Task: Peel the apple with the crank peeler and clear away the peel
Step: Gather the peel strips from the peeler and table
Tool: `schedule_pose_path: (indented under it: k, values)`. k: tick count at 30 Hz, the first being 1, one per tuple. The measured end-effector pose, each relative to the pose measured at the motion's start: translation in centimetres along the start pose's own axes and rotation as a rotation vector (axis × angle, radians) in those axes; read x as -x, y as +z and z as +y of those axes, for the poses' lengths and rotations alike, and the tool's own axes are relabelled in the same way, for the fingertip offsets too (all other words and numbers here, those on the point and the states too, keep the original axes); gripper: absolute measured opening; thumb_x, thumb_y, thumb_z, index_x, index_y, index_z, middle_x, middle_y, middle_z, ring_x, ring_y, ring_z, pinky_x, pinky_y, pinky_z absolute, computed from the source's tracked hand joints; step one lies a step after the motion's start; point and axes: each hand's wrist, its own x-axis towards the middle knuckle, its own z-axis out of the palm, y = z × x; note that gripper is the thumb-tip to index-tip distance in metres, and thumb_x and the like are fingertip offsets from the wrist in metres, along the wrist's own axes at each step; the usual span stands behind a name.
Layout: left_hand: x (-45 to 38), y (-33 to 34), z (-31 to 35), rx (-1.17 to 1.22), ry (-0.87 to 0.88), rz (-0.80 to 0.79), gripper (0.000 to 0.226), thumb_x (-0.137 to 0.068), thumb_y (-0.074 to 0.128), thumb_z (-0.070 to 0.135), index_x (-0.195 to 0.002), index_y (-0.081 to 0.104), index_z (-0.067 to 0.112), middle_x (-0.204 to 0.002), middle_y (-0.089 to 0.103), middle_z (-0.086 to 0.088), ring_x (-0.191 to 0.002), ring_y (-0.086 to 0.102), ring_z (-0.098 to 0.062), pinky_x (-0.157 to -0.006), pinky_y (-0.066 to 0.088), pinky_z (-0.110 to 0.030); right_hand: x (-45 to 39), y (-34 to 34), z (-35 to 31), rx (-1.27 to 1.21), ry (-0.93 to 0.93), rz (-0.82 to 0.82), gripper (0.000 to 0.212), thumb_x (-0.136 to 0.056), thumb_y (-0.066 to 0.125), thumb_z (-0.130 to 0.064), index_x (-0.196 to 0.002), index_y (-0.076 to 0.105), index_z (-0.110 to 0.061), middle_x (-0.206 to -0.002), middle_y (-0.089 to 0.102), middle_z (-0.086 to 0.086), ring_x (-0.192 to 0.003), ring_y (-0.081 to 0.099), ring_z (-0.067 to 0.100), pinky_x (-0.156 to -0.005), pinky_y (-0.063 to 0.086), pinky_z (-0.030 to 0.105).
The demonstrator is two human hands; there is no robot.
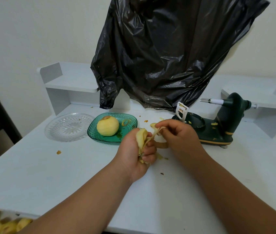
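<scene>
Far left of the hands a clear plate (69, 127) sits on the table (49, 174), holding only a crumb or two. Nearer, just left of the grip, the peeled apple (107, 125) rests on the green dish (130, 120), set aside so the cleanup can go on without it. At the centre the left hand (137, 154) has its fingers curled round a bunch of peel (141, 139), likely gathering it into one wad for easy disposal. A strip of that peel runs across to the right hand (176, 135), which pinches its far end between thumb and fingertips, seemingly feeding the loose length toward the fist. Just right of the hands stands the peeler (221, 122), its prongs bare and flecks of peel on its base. Behind and above hangs a black bag (167, 48), probably where the wad is headed. Small scraps remain on the table around the grip.
</scene>
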Motion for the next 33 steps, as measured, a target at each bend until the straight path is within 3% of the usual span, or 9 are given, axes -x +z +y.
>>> schedule_pose_path:
  k: [4,9,12,16,20,24,28,31,33]
  values:
    - [0.1,0.5,-0.3,-0.193,-0.041,-0.042,0.012,-0.080,0.047,0.016,-0.077,0.059,0.013,-0.061,0.049,-0.005,-0.044,0.043,-0.011,-0.034,0.024,-0.014,0.5,0.5,-0.6,0.252,-0.277,0.147,0.028,-0.086,0.058,0.006,-0.096,0.074,-0.015,-0.090,0.068,-0.006,-0.084,0.059,0.002,-0.071,0.044,0.008]
    - [-0.2,0.4,-0.2,-0.157,-0.026,-0.077,0.019,-0.085,0.046,0.023,-0.103,0.051,0.020,-0.099,0.044,-0.013,-0.093,0.044,-0.027,-0.071,0.032,-0.031,1.1,1.3,-1.2,0.282,-0.462,-0.092,0.037,-0.082,0.049,0.010,-0.105,0.071,-0.009,-0.103,0.066,-0.003,-0.100,0.058,0.004,-0.089,0.043,0.011]
    - [-0.1,0.0,0.0,-0.076,-0.017,-0.102,0.023,-0.088,0.041,0.023,-0.097,0.060,0.013,-0.097,0.054,-0.016,-0.098,0.051,-0.027,-0.085,0.036,-0.035,1.1,1.2,-1.1,0.205,-0.441,-0.169,0.048,-0.074,0.044,0.014,-0.107,0.070,-0.008,-0.108,0.067,0.000,-0.104,0.059,0.006,-0.090,0.043,0.013]
    - [-0.3,-0.6,0.2,0.047,-0.009,-0.122,0.031,-0.088,0.034,0.021,-0.093,0.062,0.009,-0.091,0.059,-0.014,-0.087,0.056,-0.027,-0.076,0.045,-0.035,1.4,0.8,-1.1,0.111,-0.339,-0.235,0.051,-0.071,0.043,0.008,-0.107,0.070,-0.016,-0.108,0.070,-0.005,-0.106,0.062,0.013,-0.089,0.050,0.024]
    - [-0.2,-0.7,0.2,0.186,-0.029,-0.195,0.034,-0.092,0.038,0.021,-0.083,0.066,0.004,-0.078,0.067,-0.013,-0.069,0.067,-0.024,-0.061,0.056,-0.032,1.0,0.9,-0.9,0.336,-0.516,-0.095,0.014,-0.078,0.071,-0.006,-0.090,0.076,-0.013,-0.098,0.069,-0.003,-0.104,0.055,0.018,-0.092,0.043,0.028]
    - [-0.2,-0.5,0.1,0.118,-0.028,-0.213,0.022,-0.085,0.050,0.014,-0.103,0.061,0.006,-0.105,0.059,-0.015,-0.094,0.058,-0.024,-0.079,0.051,-0.036,0.8,0.7,-0.8,0.293,-0.384,0.010,0.015,-0.075,0.079,-0.008,-0.085,0.078,-0.020,-0.086,0.061,-0.002,-0.085,0.056,0.014,-0.074,0.046,0.024]
    - [-0.2,-0.1,-0.1,0.098,-0.013,-0.199,0.019,-0.085,0.052,0.009,-0.092,0.068,0.001,-0.093,0.068,-0.014,-0.075,0.066,-0.019,-0.067,0.053,-0.031,0.8,0.6,-0.8,0.190,-0.311,-0.008,0.015,-0.078,0.074,-0.005,-0.084,0.074,-0.019,-0.080,0.066,-0.005,-0.074,0.060,0.012,-0.064,0.051,0.028]
    - [0.0,0.1,0.2,0.176,0.000,-0.118,0.005,-0.078,0.054,0.007,-0.073,0.056,0.007,-0.061,0.050,-0.005,-0.044,0.045,-0.010,-0.038,0.040,-0.019,0.6,0.3,-0.8,-0.163,-0.078,0.012,0.025,-0.084,0.051,-0.008,-0.087,0.071,-0.024,-0.085,0.067,-0.005,-0.075,0.060,0.007,-0.066,0.050,0.019]
    - [0.1,0.2,0.5,0.241,-0.034,-0.095,0.012,-0.076,0.053,0.009,-0.064,0.051,0.010,-0.056,0.039,-0.001,-0.037,0.035,-0.009,-0.029,0.029,-0.016,0.5,0.2,-0.4,-0.121,-0.022,0.002,0.041,-0.084,0.043,0.000,-0.097,0.068,-0.030,-0.095,0.065,-0.005,-0.073,0.058,0.011,-0.068,0.051,0.024]
